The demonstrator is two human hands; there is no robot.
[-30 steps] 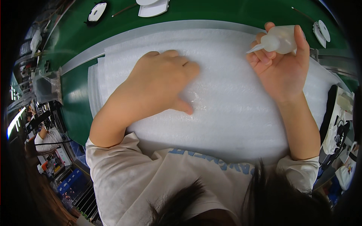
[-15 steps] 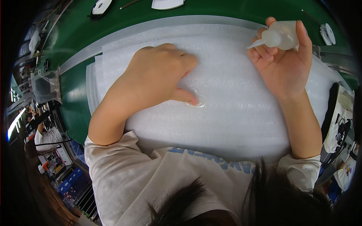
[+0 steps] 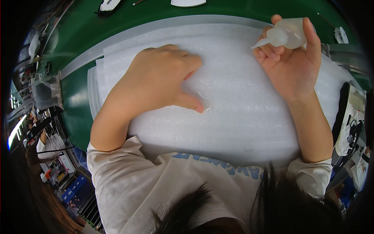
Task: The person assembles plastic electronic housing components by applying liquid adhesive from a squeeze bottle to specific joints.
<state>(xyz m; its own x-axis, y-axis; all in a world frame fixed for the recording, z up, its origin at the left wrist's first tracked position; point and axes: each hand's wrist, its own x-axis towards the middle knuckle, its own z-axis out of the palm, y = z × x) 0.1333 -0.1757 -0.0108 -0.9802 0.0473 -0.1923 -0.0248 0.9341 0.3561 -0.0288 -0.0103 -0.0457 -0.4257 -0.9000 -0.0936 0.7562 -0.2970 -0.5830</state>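
Noting white foam sheet (image 3: pixel 245 124) across mid-frame, likely light, soft. Left hand (image 3: pixel 163 80), centre-left, thumb and forefinger apart over it. Right hand (image 3: pixel 291 70), upper right, clamped around a bottle (image 3: pixel 293 33) we judge light, squeezable, slick; best held by its body, not spout (image 3: pixel 261 42).

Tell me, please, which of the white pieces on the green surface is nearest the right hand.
The far-right white piece, past the right hand and its bottle; the top-centre piece and the top-left piece lie farther away.
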